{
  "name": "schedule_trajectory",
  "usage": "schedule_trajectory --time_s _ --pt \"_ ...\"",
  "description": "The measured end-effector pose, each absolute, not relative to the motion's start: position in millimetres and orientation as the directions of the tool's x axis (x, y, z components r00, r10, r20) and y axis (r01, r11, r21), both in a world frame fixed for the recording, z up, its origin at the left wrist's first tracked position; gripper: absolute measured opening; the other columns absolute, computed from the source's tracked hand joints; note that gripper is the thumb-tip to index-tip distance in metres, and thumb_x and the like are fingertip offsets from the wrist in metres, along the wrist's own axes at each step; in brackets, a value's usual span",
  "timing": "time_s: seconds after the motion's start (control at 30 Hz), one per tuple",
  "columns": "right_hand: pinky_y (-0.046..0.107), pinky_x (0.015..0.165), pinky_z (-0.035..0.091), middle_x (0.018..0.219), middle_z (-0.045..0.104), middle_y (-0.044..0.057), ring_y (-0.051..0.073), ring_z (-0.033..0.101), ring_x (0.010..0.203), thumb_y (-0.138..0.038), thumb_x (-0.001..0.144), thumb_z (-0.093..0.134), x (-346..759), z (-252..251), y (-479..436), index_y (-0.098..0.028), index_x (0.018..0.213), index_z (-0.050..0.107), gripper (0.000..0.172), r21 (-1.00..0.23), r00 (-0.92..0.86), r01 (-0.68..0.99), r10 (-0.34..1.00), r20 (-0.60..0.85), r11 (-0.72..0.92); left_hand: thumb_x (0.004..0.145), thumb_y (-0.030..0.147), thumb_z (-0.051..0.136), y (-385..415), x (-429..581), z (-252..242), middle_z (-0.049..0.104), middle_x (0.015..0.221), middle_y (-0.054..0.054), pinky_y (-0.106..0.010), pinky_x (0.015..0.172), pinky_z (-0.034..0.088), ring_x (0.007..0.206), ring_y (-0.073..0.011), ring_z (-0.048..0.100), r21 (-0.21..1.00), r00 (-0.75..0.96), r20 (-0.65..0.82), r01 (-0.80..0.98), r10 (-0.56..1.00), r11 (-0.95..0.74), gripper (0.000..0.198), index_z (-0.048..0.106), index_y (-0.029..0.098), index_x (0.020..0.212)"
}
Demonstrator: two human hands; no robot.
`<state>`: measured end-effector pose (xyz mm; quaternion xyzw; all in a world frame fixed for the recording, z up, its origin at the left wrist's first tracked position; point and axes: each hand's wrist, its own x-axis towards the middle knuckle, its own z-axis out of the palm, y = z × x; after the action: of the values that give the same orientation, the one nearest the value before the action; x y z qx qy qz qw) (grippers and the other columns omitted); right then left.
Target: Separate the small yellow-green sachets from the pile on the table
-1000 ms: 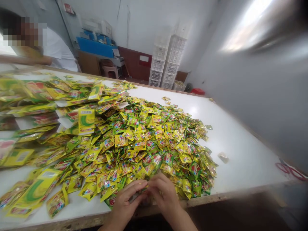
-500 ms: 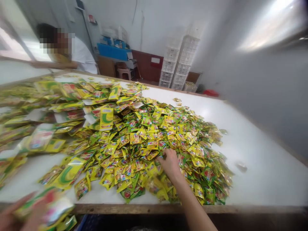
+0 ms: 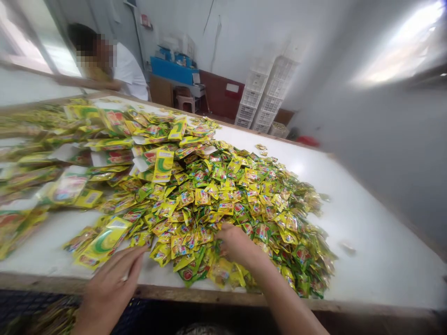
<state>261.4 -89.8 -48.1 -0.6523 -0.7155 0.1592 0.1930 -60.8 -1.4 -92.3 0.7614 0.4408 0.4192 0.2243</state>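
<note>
My right grip (image 3: pixel 237 244) is at the packet heap's (image 3: pixel 216 200) near side: fingertips partly hidden, can't tell if they're on a packet. Left grip (image 3: pixel 113 274), near-left of heap: palm side hidden, wrist cut off by bottom edge. Cartons (image 3: pixel 68 186) left of heap: print smeared, outermost cut off. Small item (image 3: pixel 347 247) right of heap: too blurred to ID. Red thing (image 3: pixel 307 141) beyond heap: same. Basket (image 3: pixel 21 298) below-left of heap: cut off, contents murky. Co-worker (image 3: pixel 131 72) past heap, far left: lower body hidden.
</note>
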Motion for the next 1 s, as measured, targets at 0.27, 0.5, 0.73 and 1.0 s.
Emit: schedule_trajectory --time_s 0.27,0.5,0.73,1.0 --pt "0.031 0.072 0.042 0.086 0.061 0.007 0.023 0.056 0.083 0.0 0.065 0.06 261.4 -62.1 -102.5 -0.02 0.074 0.056 0.022 -0.391 -0.063 0.917 0.996 0.064 0.083 0.085 0.048 0.052 65.3 -119.8 -86.2 0.067 0.114 -0.017 -0.046 0.094 0.046 0.106 -0.0342 0.06 0.386 0.04 0.297 0.909 0.954 -0.158 0.047 0.063 0.013 0.115" --pt "0.032 0.081 0.046 0.105 0.063 0.008 0.023 0.061 0.094 -0.008 0.076 0.058 272.3 -71.7 -129.4 -0.023 0.109 0.059 0.036 -0.616 0.038 0.788 0.999 0.039 -0.006 0.075 0.052 0.061 68.9 -98.7 -90.0 0.059 0.129 -0.021 -0.062 0.092 0.039 0.119 -0.0442 0.05 0.322 0.01 0.108 0.946 0.994 -0.045 0.065 0.055 0.017 0.13" --pt "0.03 0.079 0.048 0.11 0.062 0.007 0.022 0.059 0.099 -0.021 0.08 0.067 268.2 -31.8 -134.3 -0.023 0.094 0.061 0.015 -0.854 0.225 0.518 0.955 0.192 0.049 0.079 0.041 0.062 39.0 -63.5 -52.1 0.075 0.107 -0.006 -0.034 0.084 0.053 0.1 -0.0282 0.069 0.572 0.268 0.027 0.786 0.963 -0.235 0.039 0.07 0.021 0.112" --pt "0.024 0.068 0.046 0.083 0.068 -0.003 0.016 0.061 0.075 -0.01 0.069 0.073 233.7 -51.3 -132.9 -0.023 0.089 0.067 0.024 -0.933 0.114 0.36 0.992 0.048 0.004 0.069 0.024 0.072 -11.5 28.8 -35.6 0.074 0.101 -0.005 -0.027 0.068 0.056 0.087 -0.0245 0.072 0.876 0.682 -0.037 0.374 0.73 -0.304 0.054 0.062 0.027 0.122"
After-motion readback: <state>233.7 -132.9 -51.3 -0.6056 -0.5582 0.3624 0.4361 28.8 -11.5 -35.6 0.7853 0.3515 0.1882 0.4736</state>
